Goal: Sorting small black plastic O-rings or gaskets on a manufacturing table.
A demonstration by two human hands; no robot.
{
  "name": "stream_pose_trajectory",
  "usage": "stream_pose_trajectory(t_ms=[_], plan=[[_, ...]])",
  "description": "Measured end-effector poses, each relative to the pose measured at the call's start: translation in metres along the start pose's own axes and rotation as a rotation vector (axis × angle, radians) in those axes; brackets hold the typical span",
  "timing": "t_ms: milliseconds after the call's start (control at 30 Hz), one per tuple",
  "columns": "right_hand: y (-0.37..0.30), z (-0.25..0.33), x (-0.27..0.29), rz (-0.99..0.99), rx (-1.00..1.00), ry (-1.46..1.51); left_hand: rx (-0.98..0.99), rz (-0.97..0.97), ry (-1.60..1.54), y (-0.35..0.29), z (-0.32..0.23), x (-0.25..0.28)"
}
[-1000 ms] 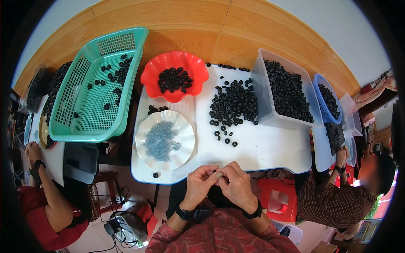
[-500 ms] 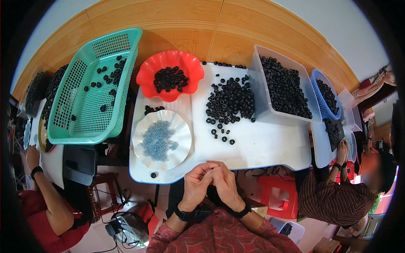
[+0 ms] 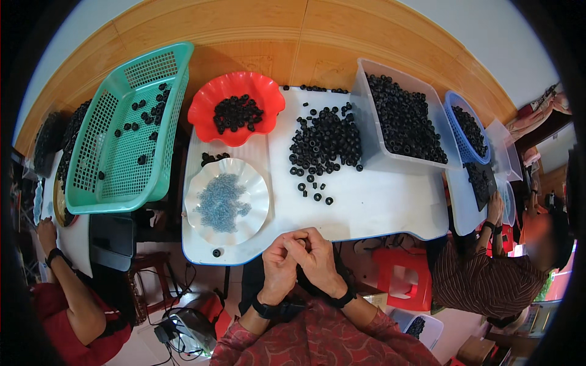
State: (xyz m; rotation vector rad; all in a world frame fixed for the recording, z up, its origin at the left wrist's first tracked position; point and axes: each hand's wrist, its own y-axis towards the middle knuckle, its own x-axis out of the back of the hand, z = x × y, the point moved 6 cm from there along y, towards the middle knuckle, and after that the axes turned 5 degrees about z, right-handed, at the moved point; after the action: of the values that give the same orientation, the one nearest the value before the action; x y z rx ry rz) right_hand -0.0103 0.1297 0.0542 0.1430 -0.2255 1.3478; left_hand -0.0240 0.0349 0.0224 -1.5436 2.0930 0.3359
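My left hand and my right hand meet at the table's front edge, fingertips pinched together. Whatever lies between the fingers is hidden. Left of them is a white scalloped plate bearing a heap of small clear bluish pieces. One black ring-shaped part lies in front of that plate. Beyond my hands a loose pile of small black ring-shaped parts spreads over the white table. A red scalloped bowl behind the plate contains more black parts.
A green mesh basket with some black parts stands at the left. To the right are a clear bin full of black parts and a blue basket. Co-workers sit at both sides, one in red, one in stripes. A red stool stands below.
My view has shifted slightly, so the table and its things sit a little further left. My hands stay together, their fingers shifting a little at the tips.
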Motion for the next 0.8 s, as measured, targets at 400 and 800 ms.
stream_pose_trajectory(t_ms=[400, 800], plan=[[-0.002, 0.0, 0.001, 0.004, 0.026, -0.03, 0.106, 0.073, -0.203, 0.006, -0.002, 0.003], [-0.005, -0.01, 0.014, 0.054, -0.033, 0.247, 0.177, 0.183, -0.628, 0.012, -0.006, 0.002]])
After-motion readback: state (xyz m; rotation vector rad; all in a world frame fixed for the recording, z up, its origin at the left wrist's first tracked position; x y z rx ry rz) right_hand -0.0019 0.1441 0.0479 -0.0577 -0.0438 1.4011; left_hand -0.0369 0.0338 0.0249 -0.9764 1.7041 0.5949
